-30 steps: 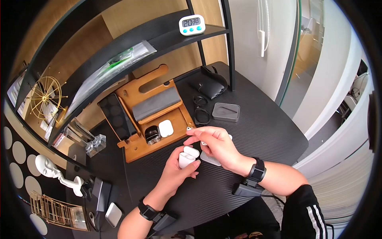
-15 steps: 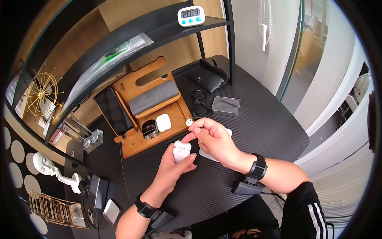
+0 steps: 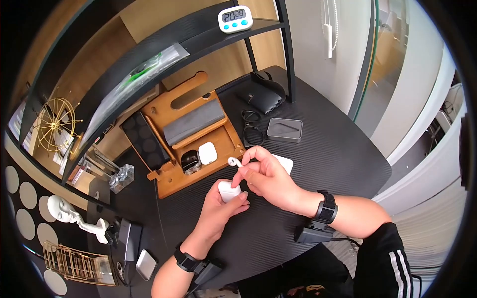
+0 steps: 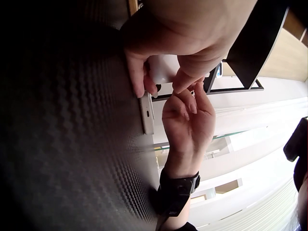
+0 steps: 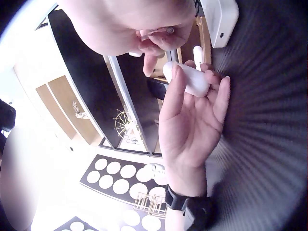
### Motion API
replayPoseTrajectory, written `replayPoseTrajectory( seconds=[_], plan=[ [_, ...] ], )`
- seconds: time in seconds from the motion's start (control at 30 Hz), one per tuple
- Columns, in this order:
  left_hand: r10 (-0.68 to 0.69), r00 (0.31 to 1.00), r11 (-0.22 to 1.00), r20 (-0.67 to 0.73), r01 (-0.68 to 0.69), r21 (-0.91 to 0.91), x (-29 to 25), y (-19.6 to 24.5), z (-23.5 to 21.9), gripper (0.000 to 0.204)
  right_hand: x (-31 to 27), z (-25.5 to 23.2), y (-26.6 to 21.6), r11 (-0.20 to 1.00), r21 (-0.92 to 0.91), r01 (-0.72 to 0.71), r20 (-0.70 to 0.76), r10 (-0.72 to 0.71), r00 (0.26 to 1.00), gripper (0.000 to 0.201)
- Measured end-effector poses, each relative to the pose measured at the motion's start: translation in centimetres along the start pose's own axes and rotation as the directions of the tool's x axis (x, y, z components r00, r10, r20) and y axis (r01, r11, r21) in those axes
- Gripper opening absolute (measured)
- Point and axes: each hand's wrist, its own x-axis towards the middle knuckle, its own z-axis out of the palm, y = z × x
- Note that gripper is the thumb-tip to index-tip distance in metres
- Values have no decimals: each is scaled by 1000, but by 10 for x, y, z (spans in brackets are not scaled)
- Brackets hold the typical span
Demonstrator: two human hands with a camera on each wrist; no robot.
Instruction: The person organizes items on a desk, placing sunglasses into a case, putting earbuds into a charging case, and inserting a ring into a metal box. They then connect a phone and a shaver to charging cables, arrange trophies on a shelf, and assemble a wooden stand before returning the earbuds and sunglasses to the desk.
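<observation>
Case in left fingers, earbud in right fingers, organizer ahead-left of them, tin ahead-right, on the surface

The left hand holds a rounded white case between thumb and fingers, palm facing the camera; a black strap circles that wrist. The right hand occupies the upper frame. A white block lies on the ridged dark tabletop. Behind: a gold wheel ornament and a white-dotted black panel.

Dark desk (finely ribbed), black shelf above, wood-toned panelling behind.
</observation>
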Motion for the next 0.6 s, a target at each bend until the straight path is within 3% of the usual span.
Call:
replayPoseTrajectory(
  seconds=[0.13,0.2,0.23,0.27,0.43,0.6],
  plan=[
    [25,1000,1000,17,-25,-10,1,-3,1,32,-4,4,3,994,91,-65,159,50,986,15],
    [32,999,999,18,-31,-22,1,-4,-1,35,-3,7,5,995,-94,17,361,18,932,20],
    [58,998,997,28,-59,46,2,-8,-5,39,-4,8,4,990,-140,-21,384,74,920,24],
    [83,996,990,39,-87,113,3,-10,-7,42,-4,8,4,990,-139,-21,385,74,920,24],
    [79,996,988,39,-84,128,4,-10,-8,44,-6,12,-3,967,-234,-100,309,171,936,25],
    [96,992,988,86,-105,112,2,-4,-3,41,-6,12,-6,959,-262,-108,272,180,945,26]
  ],
)
